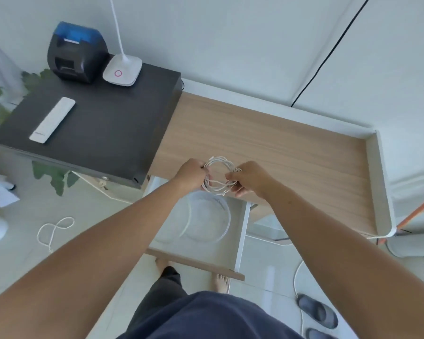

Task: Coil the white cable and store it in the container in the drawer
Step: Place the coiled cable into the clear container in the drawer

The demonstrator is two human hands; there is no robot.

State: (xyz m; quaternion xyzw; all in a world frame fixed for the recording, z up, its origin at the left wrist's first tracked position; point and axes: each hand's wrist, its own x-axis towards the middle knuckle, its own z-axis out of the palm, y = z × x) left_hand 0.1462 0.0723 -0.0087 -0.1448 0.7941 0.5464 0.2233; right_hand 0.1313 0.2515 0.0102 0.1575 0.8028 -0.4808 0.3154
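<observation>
The white cable (220,165) is wound into a loose ring of several loops, held just above the front edge of the wooden desk (291,152). My left hand (191,176) grips the ring's left side. My right hand (251,178) pinches its right side. Below both hands the white drawer (241,238) stands pulled out. A round clear container (227,216) lies inside it, directly under the cable.
A dark cabinet (103,126) to the left carries a printer (76,51), a white lamp base (122,69) and a white remote (52,119). A loose white cord (55,227) lies on the floor at left. Slippers (317,311) sit at lower right.
</observation>
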